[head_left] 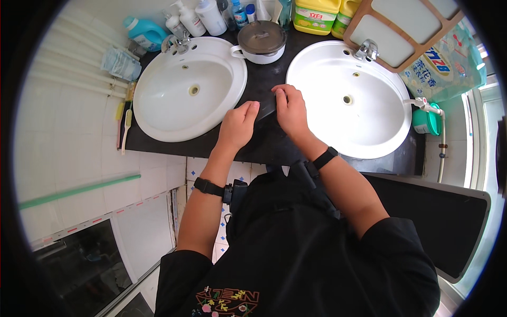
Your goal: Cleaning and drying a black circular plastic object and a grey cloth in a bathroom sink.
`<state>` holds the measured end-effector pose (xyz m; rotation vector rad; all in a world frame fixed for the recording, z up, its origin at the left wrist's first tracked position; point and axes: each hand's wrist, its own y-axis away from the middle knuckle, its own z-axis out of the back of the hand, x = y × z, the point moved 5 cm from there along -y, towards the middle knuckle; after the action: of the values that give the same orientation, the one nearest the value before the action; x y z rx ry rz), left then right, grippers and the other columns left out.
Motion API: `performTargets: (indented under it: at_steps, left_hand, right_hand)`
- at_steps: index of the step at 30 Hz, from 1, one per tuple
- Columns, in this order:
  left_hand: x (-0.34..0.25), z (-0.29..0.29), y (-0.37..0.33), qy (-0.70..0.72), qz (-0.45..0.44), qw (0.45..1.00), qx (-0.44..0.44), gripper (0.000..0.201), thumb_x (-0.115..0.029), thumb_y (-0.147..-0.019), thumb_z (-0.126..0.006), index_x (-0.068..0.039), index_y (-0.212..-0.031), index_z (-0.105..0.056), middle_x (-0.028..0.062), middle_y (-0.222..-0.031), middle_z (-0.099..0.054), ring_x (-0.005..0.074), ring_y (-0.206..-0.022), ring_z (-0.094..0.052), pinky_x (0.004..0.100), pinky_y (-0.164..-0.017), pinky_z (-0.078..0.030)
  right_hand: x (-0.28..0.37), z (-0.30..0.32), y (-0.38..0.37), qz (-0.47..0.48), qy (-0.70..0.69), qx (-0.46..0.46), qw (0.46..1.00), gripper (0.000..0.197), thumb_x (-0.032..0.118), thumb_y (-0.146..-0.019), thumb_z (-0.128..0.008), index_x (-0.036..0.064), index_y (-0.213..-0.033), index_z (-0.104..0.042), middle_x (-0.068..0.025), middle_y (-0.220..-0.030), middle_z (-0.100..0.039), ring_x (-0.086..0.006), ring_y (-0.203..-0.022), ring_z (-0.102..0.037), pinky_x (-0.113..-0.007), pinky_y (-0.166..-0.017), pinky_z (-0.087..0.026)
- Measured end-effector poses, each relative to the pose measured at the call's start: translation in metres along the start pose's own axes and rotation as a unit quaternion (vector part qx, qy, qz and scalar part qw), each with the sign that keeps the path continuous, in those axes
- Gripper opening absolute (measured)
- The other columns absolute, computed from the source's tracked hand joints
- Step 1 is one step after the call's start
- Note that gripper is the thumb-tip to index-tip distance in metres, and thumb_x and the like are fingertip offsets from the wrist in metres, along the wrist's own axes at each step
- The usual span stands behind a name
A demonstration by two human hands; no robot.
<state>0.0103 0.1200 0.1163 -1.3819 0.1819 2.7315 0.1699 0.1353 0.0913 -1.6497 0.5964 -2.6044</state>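
Observation:
My left hand (237,125) hovers over the dark counter (262,138), beside the near right rim of the left sink. Its fingers are curled in and the thumb lies along them; nothing shows in its grasp. Across a small gap, my right hand (291,111) is by the left rim of the right sink, loosely closed, with nothing visible between thumb and fingers. The left washbasin (163,127) and the right washbasin (369,145) are white ovals, each with a chrome tap. Beyond my hands stands a small white pot (261,55) with a brown lid and a side handle.
Bottles, including a blue jug (145,34) and a yellow jug (316,16), line the back. At the right rear, a wood-framed divided panel (401,31) leans by a detergent bag (449,66). A pipe tap (421,101) juts near the right sink. Toothbrushes (127,124) hang at left.

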Motion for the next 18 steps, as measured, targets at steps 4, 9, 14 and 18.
performTargets:
  at_steps: [4,9,14,18]
  left_hand:
    - [0.009,0.000,-0.003,0.026,-0.042,0.998,-0.043,0.038,-0.037,-0.094,-0.057,-0.001,-0.100,-0.067,0.0204,-0.070,-0.063,0.0362,-0.066,-0.062,0.0379,-0.063,-0.048]
    - [-0.003,0.000,0.000,-0.037,-0.033,0.999,0.019,0.037,-0.032,-0.098,-0.053,0.002,-0.099,-0.068,0.0186,-0.082,-0.069,0.0259,-0.073,-0.066,0.0332,-0.072,-0.049]
    - [0.003,0.001,-0.005,0.005,-0.034,0.999,-0.021,0.038,-0.037,-0.095,-0.055,-0.002,-0.096,-0.069,0.0204,-0.068,-0.063,0.0338,-0.063,-0.063,0.0380,-0.060,-0.047]
    - [-0.004,0.002,0.000,0.003,-0.043,0.999,0.002,0.038,-0.035,-0.098,-0.049,-0.002,-0.096,-0.068,0.0196,-0.068,-0.062,0.0329,-0.062,-0.062,0.0372,-0.060,-0.046]
  right_hand:
    - [0.000,0.000,-0.001,0.025,0.020,-0.004,0.999,0.015,0.012,-0.092,-0.051,0.0054,-0.090,-0.064,-0.0131,-0.090,-0.065,-0.0354,-0.088,-0.058,-0.045,-0.080,-0.044]
    - [0.003,0.000,0.003,0.069,0.045,-0.014,0.997,0.014,0.011,-0.092,-0.050,0.0054,-0.090,-0.063,-0.0130,-0.088,-0.064,-0.0350,-0.083,-0.057,-0.045,-0.077,-0.043]
    - [0.006,0.002,0.003,0.074,0.031,-0.018,0.997,0.012,0.007,-0.091,-0.051,0.0042,-0.089,-0.062,-0.0137,-0.087,-0.063,-0.0355,-0.081,-0.056,-0.045,-0.075,-0.043]
    - [0.005,0.003,0.004,0.080,0.034,-0.014,0.996,0.012,0.007,-0.091,-0.051,0.0037,-0.089,-0.062,-0.0141,-0.087,-0.063,-0.0357,-0.081,-0.055,-0.045,-0.075,-0.043]
